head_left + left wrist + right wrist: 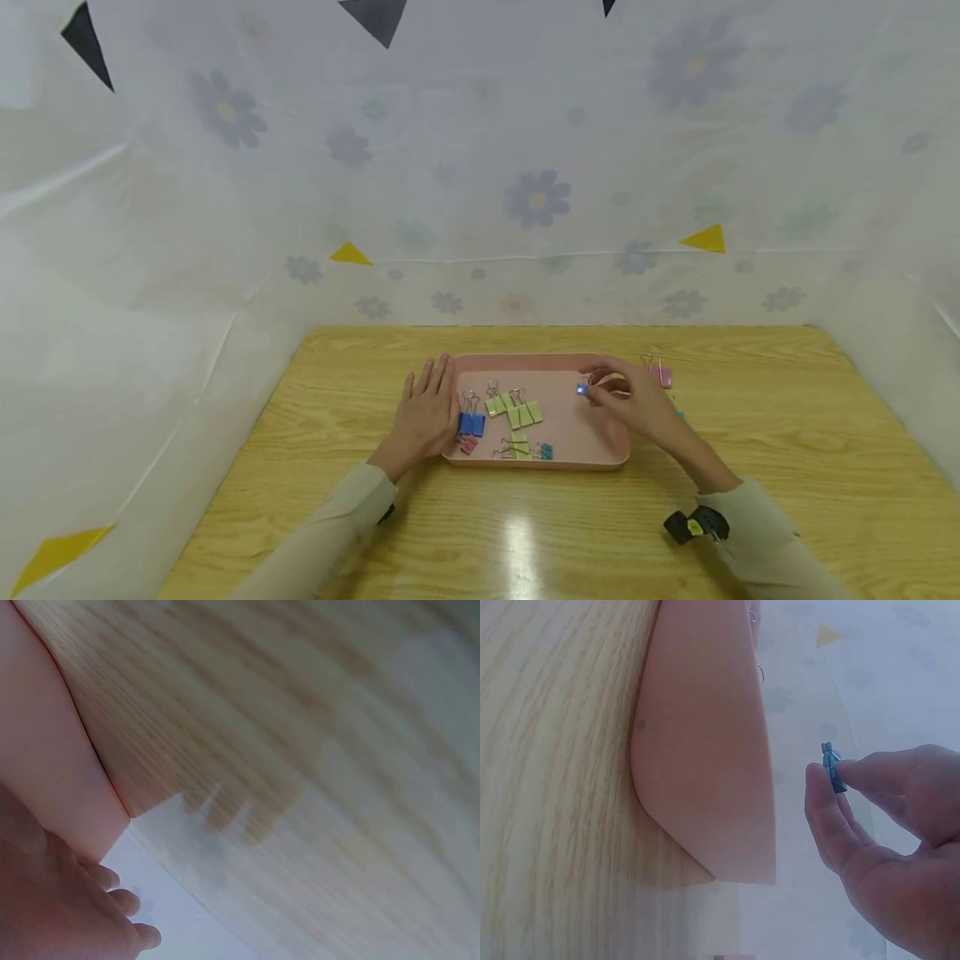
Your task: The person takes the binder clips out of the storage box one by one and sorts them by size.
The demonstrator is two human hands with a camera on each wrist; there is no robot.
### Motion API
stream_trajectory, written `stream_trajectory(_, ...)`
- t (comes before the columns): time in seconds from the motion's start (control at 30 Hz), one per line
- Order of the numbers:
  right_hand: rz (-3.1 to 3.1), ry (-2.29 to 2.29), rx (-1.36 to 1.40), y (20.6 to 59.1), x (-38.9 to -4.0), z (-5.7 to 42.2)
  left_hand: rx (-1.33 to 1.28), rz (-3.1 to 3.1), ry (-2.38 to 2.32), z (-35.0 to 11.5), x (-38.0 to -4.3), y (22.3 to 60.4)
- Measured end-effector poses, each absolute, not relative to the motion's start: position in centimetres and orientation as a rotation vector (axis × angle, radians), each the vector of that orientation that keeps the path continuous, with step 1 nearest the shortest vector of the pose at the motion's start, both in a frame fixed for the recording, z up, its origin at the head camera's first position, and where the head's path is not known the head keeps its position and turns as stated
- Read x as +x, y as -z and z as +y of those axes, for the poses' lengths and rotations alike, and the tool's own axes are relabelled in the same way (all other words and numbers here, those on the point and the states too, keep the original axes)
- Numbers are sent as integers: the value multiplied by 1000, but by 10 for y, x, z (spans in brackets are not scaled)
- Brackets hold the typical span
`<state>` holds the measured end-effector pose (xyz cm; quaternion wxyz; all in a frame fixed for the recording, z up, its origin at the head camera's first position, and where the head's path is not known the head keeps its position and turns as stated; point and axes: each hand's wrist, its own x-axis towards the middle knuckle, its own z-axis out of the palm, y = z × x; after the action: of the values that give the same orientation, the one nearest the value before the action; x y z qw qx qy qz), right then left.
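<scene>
A shallow pink tray (pixel 536 463) lies on the table with several binder clips in it. My left hand (pixel 429 414) rests with straight fingers along the tray's left wall; in the left wrist view, part of that hand (pixel 67 892) shows beside the pink side. Over the tray's right part, my right hand (pixel 632 398) pinches a small blue binder clip (pixel 832 766) between thumb and fingertips. Inside the tray are a larger blue clip (pixel 472 424), a small pink clip (pixel 468 445), yellow-green clips (pixel 525 414) and a small teal clip (pixel 546 452).
On the wooden table (pixel 315 500), right of the tray, a pink binder clip (pixel 663 377) lies behind my right hand. A bit of a teal thing (pixel 680 413) peeks out beside that wrist. White floral sheeting (pixel 480 167) stands behind and at both sides.
</scene>
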<state>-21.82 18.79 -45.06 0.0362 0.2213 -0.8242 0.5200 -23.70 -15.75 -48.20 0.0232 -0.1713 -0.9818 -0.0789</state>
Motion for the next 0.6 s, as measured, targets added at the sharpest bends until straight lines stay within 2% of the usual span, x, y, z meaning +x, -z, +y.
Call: stream_trajectory(0.6,-2502,-1447,639,453,-189,219,-533,-3047,206,-157,-237,480)
